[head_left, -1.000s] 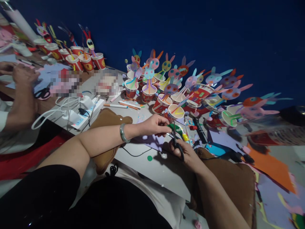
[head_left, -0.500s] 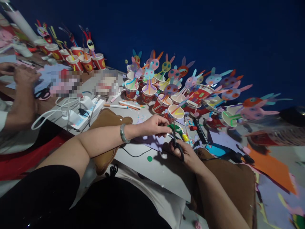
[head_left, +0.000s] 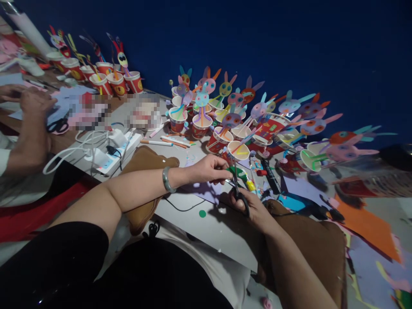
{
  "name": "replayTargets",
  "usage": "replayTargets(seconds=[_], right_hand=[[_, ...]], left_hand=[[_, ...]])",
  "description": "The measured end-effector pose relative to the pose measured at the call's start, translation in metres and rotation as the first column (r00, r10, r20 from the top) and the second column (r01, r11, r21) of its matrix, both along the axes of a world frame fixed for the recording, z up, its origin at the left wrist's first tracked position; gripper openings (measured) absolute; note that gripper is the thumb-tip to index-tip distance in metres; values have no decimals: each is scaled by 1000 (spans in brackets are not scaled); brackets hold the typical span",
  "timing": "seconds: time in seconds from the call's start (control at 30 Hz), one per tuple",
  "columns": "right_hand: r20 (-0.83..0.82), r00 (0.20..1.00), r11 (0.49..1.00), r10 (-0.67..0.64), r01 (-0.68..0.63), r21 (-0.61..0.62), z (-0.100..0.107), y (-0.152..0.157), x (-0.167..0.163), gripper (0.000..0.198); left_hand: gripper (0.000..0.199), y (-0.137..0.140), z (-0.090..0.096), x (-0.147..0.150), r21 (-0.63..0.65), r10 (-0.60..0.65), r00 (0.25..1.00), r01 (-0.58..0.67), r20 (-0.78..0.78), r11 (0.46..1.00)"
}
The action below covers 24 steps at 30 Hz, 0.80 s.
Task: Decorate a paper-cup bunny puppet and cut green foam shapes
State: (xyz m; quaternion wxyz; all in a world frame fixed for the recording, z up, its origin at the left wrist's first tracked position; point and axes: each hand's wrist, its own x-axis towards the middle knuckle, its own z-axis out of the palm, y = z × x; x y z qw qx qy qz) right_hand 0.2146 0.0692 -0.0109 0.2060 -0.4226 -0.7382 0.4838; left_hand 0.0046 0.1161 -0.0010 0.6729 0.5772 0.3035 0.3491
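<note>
My left hand [head_left: 210, 168] is closed in a pinch at the edge of a piece of green paper [head_left: 240, 173]. In my right hand [head_left: 254, 211] is a pair of black-handled scissors [head_left: 241, 198], with fingers through the loops. The scissor blades stand apart and cross the green paper close to my left fingertips. Part of the paper is hidden behind the fingers and blades. On the white table below lies a small green paper circle [head_left: 202, 213]. Purple paper [head_left: 206, 192] is under my left hand.
Red paper cups [head_left: 201, 131] with rabbit-faced paper figures crowd the table behind my hands. A power strip [head_left: 128, 148] with white cables stands left, beside a brown cushion [head_left: 141, 165]. Another person's arm [head_left: 30, 124] is at far left. Orange paper [head_left: 367, 223] lies right.
Almost nothing differs. Both hands, the scissors and the green paper keep practically the same place; the view has shifted very slightly.
</note>
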Motion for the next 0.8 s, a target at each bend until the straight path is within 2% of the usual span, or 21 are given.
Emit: replayTargets(seconds=[0.23, 0.8], right_hand=[[7, 1000, 1000, -12, 12, 13, 2, 0, -1, 68], [2, 1000, 1000, -26, 26, -13, -5, 0, 7, 64]], left_hand=[[32, 1, -2, 0, -1, 15, 1000, -15, 16, 1000], [21, 1, 1, -2, 11, 6, 1000, -7, 4, 1000]])
